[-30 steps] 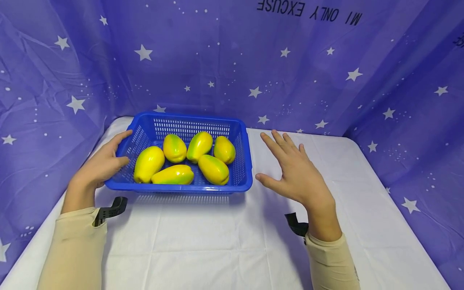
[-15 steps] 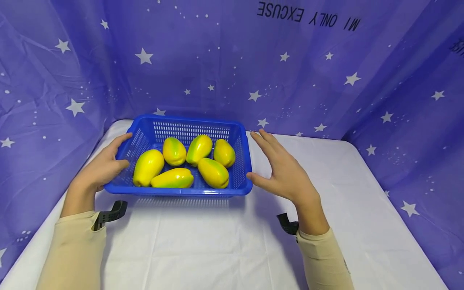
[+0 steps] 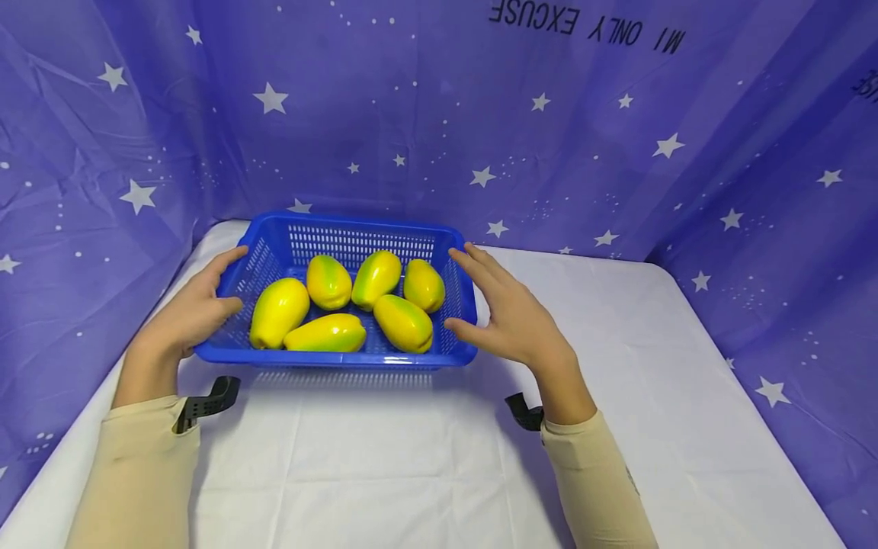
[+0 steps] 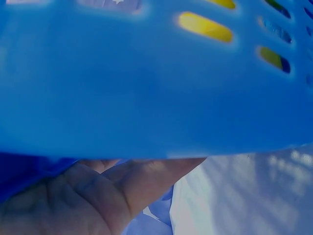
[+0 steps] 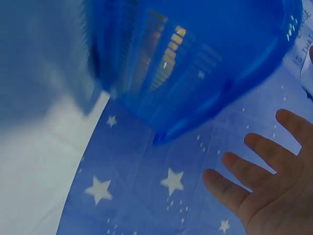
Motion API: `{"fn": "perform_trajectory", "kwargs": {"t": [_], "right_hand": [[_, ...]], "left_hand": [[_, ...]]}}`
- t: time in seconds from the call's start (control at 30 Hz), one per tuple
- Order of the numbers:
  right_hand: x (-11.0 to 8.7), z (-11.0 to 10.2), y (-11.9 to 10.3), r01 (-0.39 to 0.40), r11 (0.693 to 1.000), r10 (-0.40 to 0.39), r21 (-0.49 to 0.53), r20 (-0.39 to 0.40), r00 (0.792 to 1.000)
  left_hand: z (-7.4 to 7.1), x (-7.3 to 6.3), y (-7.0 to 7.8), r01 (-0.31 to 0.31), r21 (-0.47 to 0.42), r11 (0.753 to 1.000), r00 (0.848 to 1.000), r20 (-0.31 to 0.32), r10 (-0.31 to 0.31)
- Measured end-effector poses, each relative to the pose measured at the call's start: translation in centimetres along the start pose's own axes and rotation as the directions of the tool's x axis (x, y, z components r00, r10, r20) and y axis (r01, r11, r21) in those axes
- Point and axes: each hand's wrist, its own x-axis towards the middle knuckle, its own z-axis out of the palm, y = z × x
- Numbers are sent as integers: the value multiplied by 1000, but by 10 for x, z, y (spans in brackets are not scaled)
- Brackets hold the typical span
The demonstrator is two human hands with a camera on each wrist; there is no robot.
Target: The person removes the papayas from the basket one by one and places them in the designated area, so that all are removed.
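Observation:
A blue plastic basket (image 3: 336, 357) with slotted walls stands at the left of the white table. Inside lie several glossy yellow-green mango-shaped fruits (image 3: 403, 323). My left hand (image 3: 188, 309) holds the basket's left end, its thumb and a finger reaching over the rim; the other fingers are mostly hidden in the head view. In the left wrist view, the basket (image 4: 146, 98) covers the upper part of that hand (image 4: 98, 196). My right hand (image 3: 511, 313) is at the right rim with its fingers spread. The right wrist view shows those fingers (image 5: 244, 171) apart from the basket (image 5: 220, 63).
White cloth (image 3: 384, 473) covers the table. A purple curtain (image 3: 439, 114) with white stars hangs behind it and along both sides, close behind the basket. Black camera mounts (image 3: 213, 396) stick out from both wrists.
My right hand has moved left, from beside the basket to its right rim, fingers still spread. The left hand, the basket and the fruits stay in place.

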Motion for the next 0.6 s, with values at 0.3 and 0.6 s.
{"fn": "perform_trajectory", "kwargs": {"t": [0.3,0.6], "right_hand": [[35,16,-14,61,995,-70,85,110,991],[50,41,-17,81,988,-116,132,284,952]], "left_hand": [[1,1,3,-12,-34,999,1000,-4,12],[1,1,0,9,-1,1000,1000,-2,-9]]}}
